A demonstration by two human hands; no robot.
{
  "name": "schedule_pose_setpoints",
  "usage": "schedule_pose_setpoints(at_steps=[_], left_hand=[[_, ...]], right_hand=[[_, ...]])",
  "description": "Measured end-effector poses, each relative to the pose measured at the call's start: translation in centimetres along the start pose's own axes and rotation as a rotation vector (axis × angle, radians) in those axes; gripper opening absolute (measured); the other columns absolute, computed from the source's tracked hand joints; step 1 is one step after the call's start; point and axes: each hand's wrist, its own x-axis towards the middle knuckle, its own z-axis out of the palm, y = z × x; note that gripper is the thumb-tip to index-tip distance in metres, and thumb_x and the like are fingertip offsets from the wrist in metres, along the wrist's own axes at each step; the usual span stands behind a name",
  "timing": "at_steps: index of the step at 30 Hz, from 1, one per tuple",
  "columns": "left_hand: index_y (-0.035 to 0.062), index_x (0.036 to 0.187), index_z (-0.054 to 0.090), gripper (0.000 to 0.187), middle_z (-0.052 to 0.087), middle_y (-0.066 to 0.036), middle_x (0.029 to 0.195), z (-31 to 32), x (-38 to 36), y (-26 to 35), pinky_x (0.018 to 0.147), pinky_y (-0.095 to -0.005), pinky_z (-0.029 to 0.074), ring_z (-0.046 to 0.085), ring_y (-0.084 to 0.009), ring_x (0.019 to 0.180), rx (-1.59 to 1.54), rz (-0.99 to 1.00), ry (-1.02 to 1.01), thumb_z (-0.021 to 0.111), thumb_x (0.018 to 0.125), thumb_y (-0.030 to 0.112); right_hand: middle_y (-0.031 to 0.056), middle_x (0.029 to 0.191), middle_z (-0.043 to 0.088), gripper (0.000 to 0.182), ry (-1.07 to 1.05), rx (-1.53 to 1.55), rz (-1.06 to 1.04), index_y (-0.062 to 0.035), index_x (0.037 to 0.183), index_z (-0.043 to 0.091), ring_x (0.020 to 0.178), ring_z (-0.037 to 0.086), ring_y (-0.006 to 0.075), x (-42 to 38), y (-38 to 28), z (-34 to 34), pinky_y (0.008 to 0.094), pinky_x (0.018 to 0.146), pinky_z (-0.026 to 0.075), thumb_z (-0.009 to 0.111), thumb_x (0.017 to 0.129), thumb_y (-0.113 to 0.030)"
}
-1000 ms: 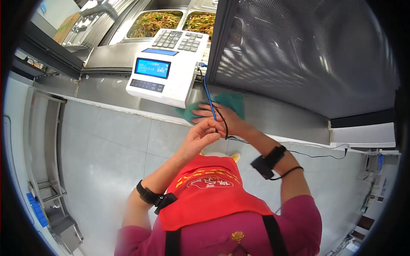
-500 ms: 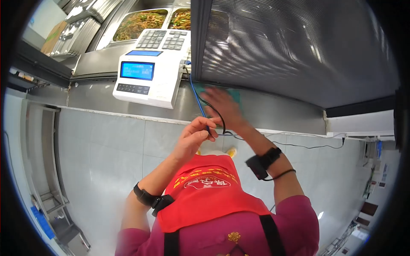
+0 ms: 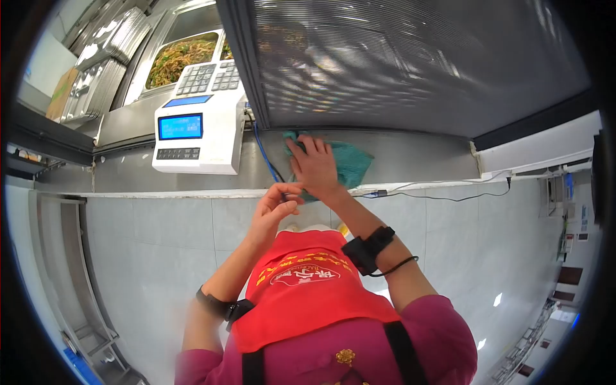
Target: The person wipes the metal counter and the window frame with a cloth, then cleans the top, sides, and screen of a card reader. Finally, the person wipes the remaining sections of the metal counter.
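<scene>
Blue and black cables run from the side of a white keypad device with a lit blue screen. Near the counter's front edge, my left hand pinches these cables between thumb and fingers. My right hand presses a green cloth against the metal counter, its fingers over the cloth and a fold bunched at the fingertips. Part of the cloth lies hidden under the palm.
A dark ribbed panel rises behind the cloth. Food-filled trays stand beyond the device, with stacked metal trays at far left. A thin cable with a connector hangs along the counter's front edge at right.
My right hand has swept the cloth across the counter, and more cloth shows now. My left hand still holds the cables. The camera view has shifted, moving the device left and down in frame.
</scene>
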Motion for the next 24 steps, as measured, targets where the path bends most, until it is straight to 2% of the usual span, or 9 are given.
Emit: schedule_pose_setpoints(at_steps=[2,7,10,13,15,16,19,22,24], left_hand=[[0.0063,0.113,0.056,0.027,0.053,-0.013,0.13,0.0,-0.3,-0.7,0.089,-0.0305,0.045,0.055,-0.0158,0.109,0.124,-0.022,0.057,0.06,0.088,0.016],[0.0062,0.11,0.057,0.024,0.054,-0.011,0.128,0.5,-0.5,-1.4,0.099,-0.0332,0.039,0.048,-0.019,0.122,0.314,-0.089,0.154,0.062,0.087,0.013],[0.0063,0.11,0.058,0.025,0.054,-0.011,0.128,0.5,-1.6,-0.8,0.103,-0.035,0.035,0.047,-0.0218,0.124,0.421,-0.131,0.233,0.062,0.086,0.013],[0.0065,0.111,0.058,0.026,0.055,-0.009,0.124,-3.1,-3.5,-2.7,0.098,-0.0329,0.039,0.05,-0.0191,0.117,0.447,0.018,0.328,0.062,0.086,0.014],[0.0051,0.11,0.058,0.024,0.058,-0.006,0.117,-6.1,-4.6,-4.0,0.09,-0.0305,0.042,0.053,-0.0174,0.107,0.482,-0.017,0.436,0.063,0.087,0.01],[0.0049,0.108,0.06,0.022,0.06,-0.007,0.113,-7.0,-5.1,-4.2,0.09,-0.0323,0.042,0.053,-0.0194,0.107,0.495,-0.028,0.467,0.061,0.087,0.01],[0.007,0.11,0.06,0.026,0.06,-0.005,0.107,-11.6,-5.9,-6.7,0.084,-0.0288,0.043,0.053,-0.0137,0.098,0.668,0.003,0.522,0.062,0.086,0.017],[0.0053,0.109,0.06,0.028,0.06,-0.008,0.105,-17.1,-7.6,-8.7,0.083,-0.0293,0.043,0.054,-0.0165,0.096,1.014,0.015,0.614,0.063,0.084,0.019],[0.0043,0.108,0.059,0.031,0.062,-0.01,0.104,-22.4,-10.6,-11.6,0.073,-0.0339,0.046,0.055,-0.0202,0.095,0.89,-0.188,0.729,0.061,0.084,0.023]], right_hand=[[0.0103,0.109,0.056,0.034,0.017,-0.01,0.057,-0.0143,0.116,0.064,0.104,0.052,0.028,-0.5,0.7,-0.4,0.0428,0.086,0.042,0.061,0.082,-0.02],[0.0108,0.105,0.057,0.034,0.124,-0.231,0.287,-0.0172,0.115,0.065,0.097,0.054,0.0298,-5.8,11.5,-5.8,0.0444,0.081,0.042,0.063,0.081,-0.019],[0.0111,0.103,0.057,0.032,0.188,-0.367,0.397,-0.0157,0.113,0.065,0.093,0.054,0.0309,-7.2,14.8,-7.4,0.0459,0.076,0.043,0.063,0.081,-0.019],[0.0135,0.099,0.057,0.024,0.215,-0.393,0.452,-0.0118,0.103,0.065,0.09,0.055,0.033,-6.2,13.3,-5.9,0.0466,0.074,0.043,0.062,0.08,-0.018],[0.013,0.094,0.055,0.022,0.247,-0.3,0.314,-0.0118,0.1,0.066,0.089,0.054,0.033,-5.0,10.1,-3.6,0.0445,0.076,0.044,0.061,0.08,-0.018],[0.0119,0.096,0.056,0.024,0.145,-0.238,0.291,-0.0143,0.103,0.067,0.091,0.055,0.0312,-4.2,8.4,-3.1,0.0435,0.077,0.044,0.061,0.081,-0.02],[0.0103,0.098,0.057,0.025,0.106,-0.107,0.193,-0.0171,0.104,0.068,0.093,0.056,0.0288,-3.5,7.0,-4.0,0.0427,0.077,0.044,0.062,0.08,-0.021],[0.01,0.094,0.059,0.025,0.214,-0.179,0.307,-0.0171,0.104,0.07,0.088,0.058,0.0299,-6.1,13.6,-6.5,0.0444,0.073,0.047,0.064,0.08,-0.021],[0.012,0.089,0.059,0.026,0.26,-0.282,0.401,-0.0148,0.105,0.069,0.083,0.058,0.0323,-7.8,17.6,-8.0,0.047,0.071,0.047,0.065,0.08,-0.02]])
